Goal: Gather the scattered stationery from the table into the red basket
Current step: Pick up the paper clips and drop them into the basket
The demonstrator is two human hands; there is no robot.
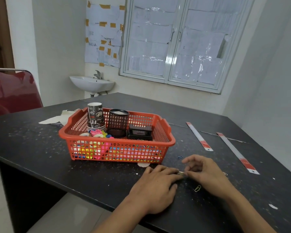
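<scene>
One clip (180, 173) pinched by right hand (207, 174), left hand (155, 187) flat

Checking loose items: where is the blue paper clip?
Head view: the blue paper clip lies on the table right of the red basket's front corner, just beyond the right hand.

Matls & finish
red basket (116, 141): plastic lattice, slight sheen. table (32, 145): matt black, speckled w/ scuffs. pen holder (118, 123): black metal mesh. cups (95, 115): printed paper. chair (12, 91): glossy red upholstery.
</scene>
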